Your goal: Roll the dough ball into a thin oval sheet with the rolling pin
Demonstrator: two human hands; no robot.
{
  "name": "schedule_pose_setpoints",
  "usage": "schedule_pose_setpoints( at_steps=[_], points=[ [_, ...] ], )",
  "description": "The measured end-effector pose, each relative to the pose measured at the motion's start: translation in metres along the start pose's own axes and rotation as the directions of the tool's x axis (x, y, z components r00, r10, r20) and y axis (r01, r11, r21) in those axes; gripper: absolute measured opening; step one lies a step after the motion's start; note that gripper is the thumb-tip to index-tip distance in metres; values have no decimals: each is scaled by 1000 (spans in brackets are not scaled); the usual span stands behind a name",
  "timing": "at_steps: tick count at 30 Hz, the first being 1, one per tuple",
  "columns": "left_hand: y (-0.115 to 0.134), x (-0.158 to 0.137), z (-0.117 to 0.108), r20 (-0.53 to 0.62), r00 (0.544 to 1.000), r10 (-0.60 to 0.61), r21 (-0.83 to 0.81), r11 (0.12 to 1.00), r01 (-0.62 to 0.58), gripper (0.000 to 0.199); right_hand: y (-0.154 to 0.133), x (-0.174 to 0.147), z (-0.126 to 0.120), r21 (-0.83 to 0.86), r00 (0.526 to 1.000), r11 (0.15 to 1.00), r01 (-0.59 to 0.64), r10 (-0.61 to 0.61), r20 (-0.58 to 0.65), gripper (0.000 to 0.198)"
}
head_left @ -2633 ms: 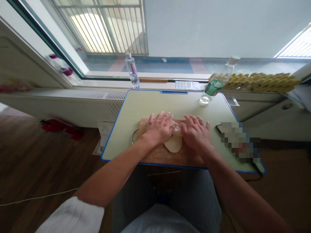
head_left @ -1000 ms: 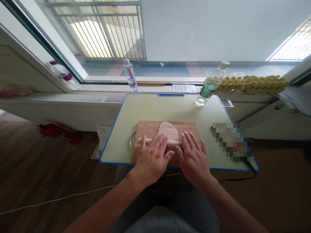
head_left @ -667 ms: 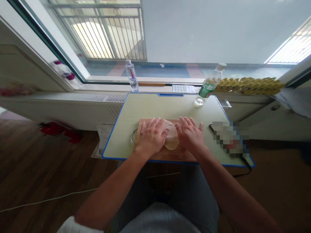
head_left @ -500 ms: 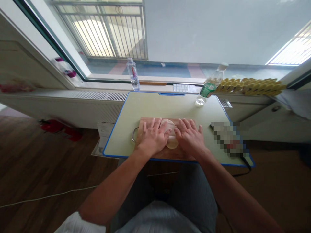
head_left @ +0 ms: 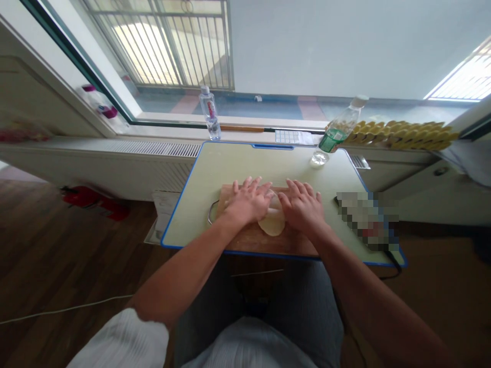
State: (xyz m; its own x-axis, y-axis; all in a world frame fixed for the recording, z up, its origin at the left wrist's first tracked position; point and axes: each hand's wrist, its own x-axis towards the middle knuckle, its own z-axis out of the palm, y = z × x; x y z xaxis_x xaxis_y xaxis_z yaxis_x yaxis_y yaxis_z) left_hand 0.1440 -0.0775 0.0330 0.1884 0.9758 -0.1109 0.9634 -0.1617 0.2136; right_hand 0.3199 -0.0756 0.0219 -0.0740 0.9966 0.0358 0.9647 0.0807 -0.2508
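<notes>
My left hand point(head_left: 251, 201) lies flat, fingers stretched out, over the left part of a pale rolling pin point(head_left: 275, 211). Pressed over its right part is my right hand point(head_left: 303, 204), also with extended fingers. Only a short middle stretch of the pin shows between the hands; its ends are hidden under my palms. Beneath it a thin, round sheet of dough point(head_left: 272, 227) rests on a wooden cutting board point(head_left: 268, 244). The dough's near edge shows, while my hands cover part of its sides. A metal handle point(head_left: 210, 211) sticks out at the board's left.
The board lies on a small blue-edged table point(head_left: 245, 163). A green-labelled bottle point(head_left: 332, 138) stands at its back right, and a blurred-out item point(head_left: 364, 220) lies at right. Another clear bottle point(head_left: 210, 115) stands on the sill. A fire extinguisher point(head_left: 95, 201) lies on the floor at left.
Both hands have moved forward, away from my body, and the rolling pin has rolled with them. More of the dough's near part shows now.
</notes>
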Motion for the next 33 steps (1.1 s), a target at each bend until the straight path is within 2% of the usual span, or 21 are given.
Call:
schedule_pose_setpoints(
  at_steps=[3,5,8,12,15,18,24,27,30,33],
  points=[
    [-1,17,-4,29,1000,-5,-10,1000,6,63,2,16,-1,30,1000,999,-12,12,8,66],
    [0,15,-4,35,999,-8,-13,1000,8,63,2,14,-1,33,1000,999,-9,8,9,65],
    [3,-9,1,-4,1000,12,2,1000,-12,64,1,-9,2,4,1000,1000,20,-20,-10,65],
    [7,-50,13,-118,991,62,33,998,-59,61,-1,-49,6,-91,994,992,84,-91,-68,62],
    [8,-60,17,-165,984,72,28,997,-69,59,-2,-57,8,-120,991,989,84,-95,-90,61],
    [6,-43,15,-164,984,73,32,997,-68,57,-2,-43,6,-103,994,993,58,-67,-81,62],
    [1,19,4,-82,995,56,12,998,-55,59,-1,8,-1,-56,1000,998,1,-1,-1,65],
    [0,39,-2,-53,996,73,26,997,-71,60,-1,27,-5,-17,999,999,-33,34,15,66],
    [1,40,-4,-5,998,65,21,998,-65,62,-2,30,-6,13,998,998,-54,53,39,66],
    [3,19,-1,-6,999,41,-1,999,-41,63,-2,12,-4,-7,999,1000,-15,15,38,65]
  ],
)
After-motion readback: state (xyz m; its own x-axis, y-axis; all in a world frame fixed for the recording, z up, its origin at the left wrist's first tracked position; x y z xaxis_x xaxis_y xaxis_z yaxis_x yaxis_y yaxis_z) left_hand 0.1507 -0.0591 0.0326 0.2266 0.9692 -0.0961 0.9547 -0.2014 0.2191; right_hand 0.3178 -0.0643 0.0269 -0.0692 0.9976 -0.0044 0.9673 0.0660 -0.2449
